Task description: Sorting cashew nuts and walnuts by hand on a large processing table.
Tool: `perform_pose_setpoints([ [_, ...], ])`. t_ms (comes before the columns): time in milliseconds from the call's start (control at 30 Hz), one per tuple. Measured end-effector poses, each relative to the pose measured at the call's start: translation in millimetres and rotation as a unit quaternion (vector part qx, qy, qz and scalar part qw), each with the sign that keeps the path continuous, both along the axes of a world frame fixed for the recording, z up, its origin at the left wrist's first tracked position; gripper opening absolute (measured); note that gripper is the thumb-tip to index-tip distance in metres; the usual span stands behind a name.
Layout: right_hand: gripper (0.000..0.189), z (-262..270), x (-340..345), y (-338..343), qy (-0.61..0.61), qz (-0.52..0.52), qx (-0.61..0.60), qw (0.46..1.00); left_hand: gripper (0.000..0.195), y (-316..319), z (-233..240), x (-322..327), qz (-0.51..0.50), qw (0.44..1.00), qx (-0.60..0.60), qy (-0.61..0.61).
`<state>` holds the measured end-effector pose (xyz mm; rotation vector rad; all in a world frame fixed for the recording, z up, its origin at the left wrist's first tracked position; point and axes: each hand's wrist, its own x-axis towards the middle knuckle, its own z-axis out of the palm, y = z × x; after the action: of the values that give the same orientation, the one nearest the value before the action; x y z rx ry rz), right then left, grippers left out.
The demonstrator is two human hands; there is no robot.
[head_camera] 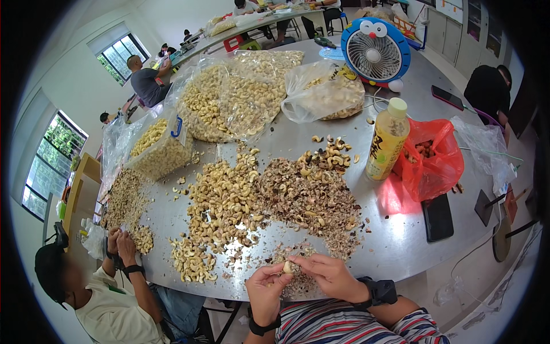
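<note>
Near the front edge of a metal table, my left hand pinches a pale cashew nut between thumb and fingertips. My right hand is beside it, its fingertips at the top of the same nut; whether it holds anything of its own I cannot tell. Beneath both hands lie scraps of cashew skin. Just beyond is a brown heap of skins with some nuts in it. To its left spreads a pile of cashews, and a smaller pile of pale cashews lies nearer the front edge.
A co-worker's hands work at the left edge. Farther back stand a plastic tub of cashews, clear bags of cashews and a blue fan. On the right are a bottle, a red plastic bag and a black phone.
</note>
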<state>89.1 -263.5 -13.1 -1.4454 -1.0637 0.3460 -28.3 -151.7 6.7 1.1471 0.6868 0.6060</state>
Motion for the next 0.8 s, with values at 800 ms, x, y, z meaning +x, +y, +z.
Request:
perform_pose_setpoints([
  [800,0.055,4.1,0.3,-0.8,-0.067,0.016,-0.031,0.997,0.026,-1.3,2.3,-1.5,0.018,0.988,0.139,0.066],
])
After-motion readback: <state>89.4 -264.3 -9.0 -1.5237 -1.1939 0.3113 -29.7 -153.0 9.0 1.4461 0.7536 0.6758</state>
